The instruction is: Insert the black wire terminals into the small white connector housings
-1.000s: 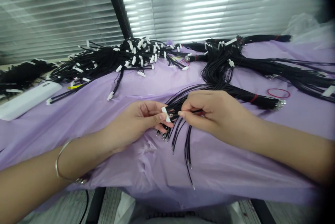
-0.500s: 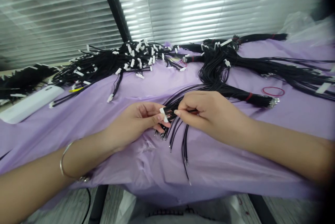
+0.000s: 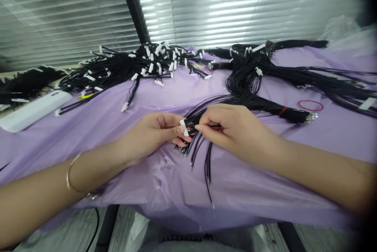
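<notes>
Between the thumb and fingers of my left hand (image 3: 160, 129) is a small white connector housing (image 3: 184, 128). Black wires run from the housing toward the right. My right hand (image 3: 235, 130) pinches a black wire just right of the housing; its fingertips almost touch the connector. Loose black wires (image 3: 207, 161) with bare metal terminals hang down below both hands onto the purple sheet. Behind my right hand, a bundle of black wires (image 3: 265, 108) tied with a red band ends in silvery terminals. Where the pinched wire meets the housing is too small to make out.
A heap of black wires with white connectors (image 3: 129, 65) lies along the back. More wire bundles (image 3: 318, 81) stretch to the right, near a loose red rubber band (image 3: 310, 105). A white oblong case (image 3: 35, 110) rests at left. Purple sheeting (image 3: 253, 193) covers the table; window blinds stand behind.
The whole view has shifted slightly. Both hands keep nearly the same hold on the connector and wire, with no clear movement between them.
</notes>
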Demonstrator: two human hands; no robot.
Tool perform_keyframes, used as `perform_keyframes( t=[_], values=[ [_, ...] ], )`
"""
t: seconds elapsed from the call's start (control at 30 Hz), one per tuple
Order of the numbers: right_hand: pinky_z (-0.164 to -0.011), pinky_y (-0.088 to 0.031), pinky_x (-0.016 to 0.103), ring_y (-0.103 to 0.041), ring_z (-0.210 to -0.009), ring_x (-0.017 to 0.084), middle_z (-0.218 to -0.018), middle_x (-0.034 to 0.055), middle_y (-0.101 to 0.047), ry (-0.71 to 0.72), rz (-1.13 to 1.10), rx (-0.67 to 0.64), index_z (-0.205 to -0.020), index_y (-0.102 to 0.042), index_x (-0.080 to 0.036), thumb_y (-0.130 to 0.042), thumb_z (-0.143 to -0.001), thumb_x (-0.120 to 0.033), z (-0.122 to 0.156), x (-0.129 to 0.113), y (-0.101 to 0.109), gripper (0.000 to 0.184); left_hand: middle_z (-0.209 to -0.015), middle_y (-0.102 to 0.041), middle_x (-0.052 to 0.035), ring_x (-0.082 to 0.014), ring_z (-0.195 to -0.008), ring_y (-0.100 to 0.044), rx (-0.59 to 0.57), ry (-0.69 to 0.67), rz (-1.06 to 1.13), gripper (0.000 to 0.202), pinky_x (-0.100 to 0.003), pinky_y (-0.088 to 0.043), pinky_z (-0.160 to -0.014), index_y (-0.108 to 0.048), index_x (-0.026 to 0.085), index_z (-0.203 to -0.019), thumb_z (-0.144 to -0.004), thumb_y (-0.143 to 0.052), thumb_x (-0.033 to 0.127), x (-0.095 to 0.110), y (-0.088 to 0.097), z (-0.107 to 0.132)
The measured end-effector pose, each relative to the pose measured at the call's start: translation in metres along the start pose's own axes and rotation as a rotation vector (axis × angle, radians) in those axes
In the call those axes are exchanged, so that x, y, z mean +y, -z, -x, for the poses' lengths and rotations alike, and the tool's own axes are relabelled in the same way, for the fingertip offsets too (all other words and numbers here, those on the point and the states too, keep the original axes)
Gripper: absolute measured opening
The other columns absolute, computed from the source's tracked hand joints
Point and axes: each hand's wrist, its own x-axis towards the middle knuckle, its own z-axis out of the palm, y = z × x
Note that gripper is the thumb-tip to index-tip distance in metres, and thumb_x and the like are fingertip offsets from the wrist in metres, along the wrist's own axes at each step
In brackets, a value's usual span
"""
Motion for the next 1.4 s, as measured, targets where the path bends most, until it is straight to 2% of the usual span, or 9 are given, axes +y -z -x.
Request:
perform_keyframes(
  t=[0.2, 0.37, 0.67, 0.93, 1.17, 1.4],
  values=[
    [-0.053, -0.031, 0.02, -0.045, -0.056, 0.008, -0.06, -0.0022, -0.052, -0.056, -0.056, -0.024, -0.066, -0.053, -0.015, -0.052, -0.082, -0.02, 0.0, -0.001, 0.003, 0.017, -0.077, -0.065, -0.0034, -0.0085, -0.07, -0.061, -0.046, -0.024, 0.022, 0.011, -0.02, -0.05, -0.069, -0.064, 0.012, -0.087, -0.08, -0.06, 0.02, 0.001, -0.001, 0.001],
    [-0.055, -0.034, 0.021, -0.048, -0.059, 0.01, -0.064, 0.0, -0.054, 0.013, 0.018, -0.047, -0.068, -0.054, -0.015, -0.05, -0.083, -0.02, -0.001, -0.003, 0.002, 0.017, -0.077, -0.066, -0.0037, -0.0077, -0.07, -0.061, -0.078, -0.031, 0.07, 0.01, -0.019, -0.051, -0.071, -0.066, 0.012, -0.084, -0.079, -0.061, 0.019, 0.001, 0.002, 0.001],
    [-0.061, -0.04, 0.025, -0.053, -0.067, 0.013, -0.074, 0.0046, -0.059, 0.113, 0.163, 0.052, -0.078, -0.058, -0.014, -0.048, -0.086, -0.021, 0.001, -0.004, -0.006, 0.015, -0.074, -0.066, -0.003, -0.0081, -0.071, -0.063, -0.063, -0.012, 0.113, 0.01, -0.021, -0.052, -0.074, -0.067, 0.012, -0.085, -0.078, -0.061, 0.016, 0.001, 0.001, -0.001],
    [-0.059, -0.04, 0.024, -0.051, -0.065, 0.013, -0.073, 0.0039, -0.056, 0.088, 0.147, 0.046, -0.075, -0.052, -0.015, -0.048, -0.082, -0.013, 0.0, -0.005, -0.008, 0.008, -0.076, -0.066, -0.0025, -0.0074, -0.071, -0.062, -0.084, -0.008, 0.089, 0.015, -0.021, -0.051, -0.076, -0.068, 0.012, -0.089, -0.077, -0.061, 0.012, 0.003, 0.0, 0.0],
    [-0.06, -0.039, 0.022, -0.05, -0.063, 0.01, -0.07, 0.0011, -0.056, 0.006, 0.008, 0.057, -0.073, -0.055, -0.015, -0.052, -0.078, -0.015, 0.0, -0.003, -0.011, 0.007, -0.074, -0.064, -0.0009, -0.0086, -0.073, -0.062, -0.086, -0.009, 0.09, 0.015, -0.022, -0.051, -0.077, -0.068, 0.014, -0.09, -0.077, -0.062, 0.016, 0.0, 0.001, -0.002],
    [-0.059, -0.038, 0.022, -0.049, -0.063, 0.009, -0.069, 0.0006, -0.055, -0.023, -0.023, 0.083, -0.071, -0.055, -0.014, -0.053, -0.078, -0.013, -0.002, -0.007, -0.01, 0.007, -0.074, -0.065, -0.0017, -0.0083, -0.07, -0.062, -0.062, -0.003, 0.067, 0.015, -0.022, -0.052, -0.074, -0.068, 0.013, -0.09, -0.077, -0.061, 0.015, 0.002, 0.0, -0.002]
  ],
)
